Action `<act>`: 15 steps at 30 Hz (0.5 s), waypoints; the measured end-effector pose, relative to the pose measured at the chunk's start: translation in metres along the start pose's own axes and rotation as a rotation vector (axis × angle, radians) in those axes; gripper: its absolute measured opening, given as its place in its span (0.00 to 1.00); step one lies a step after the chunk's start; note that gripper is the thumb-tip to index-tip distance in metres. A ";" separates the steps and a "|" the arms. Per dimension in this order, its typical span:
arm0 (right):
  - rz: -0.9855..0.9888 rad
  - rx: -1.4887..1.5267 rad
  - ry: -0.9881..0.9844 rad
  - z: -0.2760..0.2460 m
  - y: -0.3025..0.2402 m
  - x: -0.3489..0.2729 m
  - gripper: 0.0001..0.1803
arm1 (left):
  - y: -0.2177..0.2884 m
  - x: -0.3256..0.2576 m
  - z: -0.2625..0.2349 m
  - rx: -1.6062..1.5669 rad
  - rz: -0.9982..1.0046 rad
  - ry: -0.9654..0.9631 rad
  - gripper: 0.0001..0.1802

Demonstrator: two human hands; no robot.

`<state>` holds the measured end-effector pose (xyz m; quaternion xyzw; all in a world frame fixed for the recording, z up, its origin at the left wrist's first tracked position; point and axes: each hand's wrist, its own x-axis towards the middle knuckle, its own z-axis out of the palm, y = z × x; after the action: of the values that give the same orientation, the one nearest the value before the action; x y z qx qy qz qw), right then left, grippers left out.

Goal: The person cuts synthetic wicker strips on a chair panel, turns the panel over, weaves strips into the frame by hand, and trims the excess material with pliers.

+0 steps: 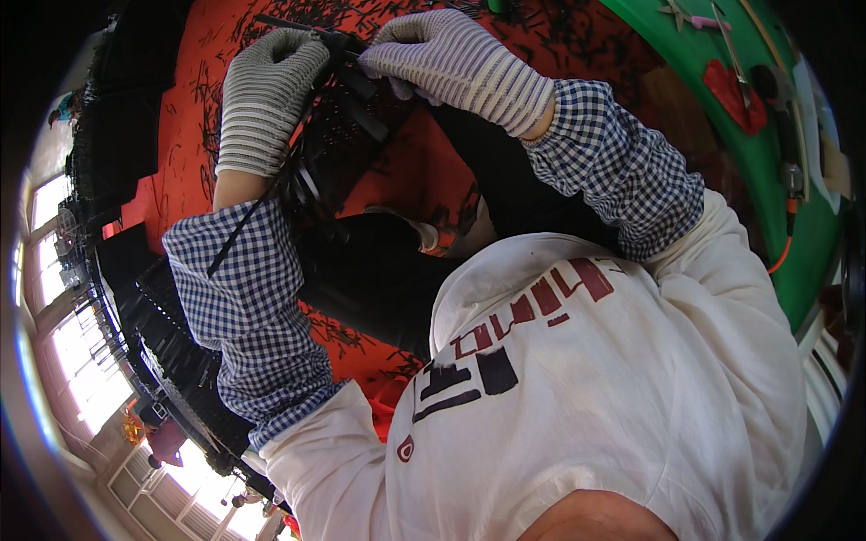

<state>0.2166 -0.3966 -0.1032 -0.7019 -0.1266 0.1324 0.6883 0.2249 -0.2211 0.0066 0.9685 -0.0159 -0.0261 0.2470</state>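
Both my hands wear grey-and-white striped gloves and are raised close together near the top of the view. My left hand (pixel 271 99) is closed, its thumb and fingers pinching black strips (pixel 336 40). From the right, my right hand (pixel 451 65) meets the same strips, its fingers pressed together on them. Below the hands hangs a dark piece (pixel 347 135) that looks woven, with loose strip ends dangling past my left wrist. Blue-and-white checked sleeve covers are on both forearms. The exact spot where my fingertips grip is partly hidden.
Black strip offcuts litter the red floor covering (pixel 203 63). On the right, a green surface (pixel 667 45) carries a red cloth (pixel 735 99), a dark hand tool (pixel 792 176) with an orange cord, and a pink-handled tool (pixel 711 22). Black stacked material (pixel 171 325) stands along the left.
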 end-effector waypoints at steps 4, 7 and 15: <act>0.006 -0.063 -0.011 -0.003 -0.009 0.000 0.17 | -0.011 0.000 -0.003 -0.309 -0.104 -0.107 0.15; 0.049 -0.040 -0.028 -0.015 -0.024 -0.006 0.17 | -0.011 0.005 -0.003 -0.405 -0.098 -0.128 0.14; 0.053 0.004 -0.018 -0.016 -0.035 -0.020 0.16 | -0.024 0.003 0.000 -0.415 0.031 -0.124 0.13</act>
<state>0.2043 -0.4182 -0.0675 -0.7025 -0.1138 0.1570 0.6848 0.2279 -0.2003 -0.0051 0.8930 -0.0401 -0.0847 0.4402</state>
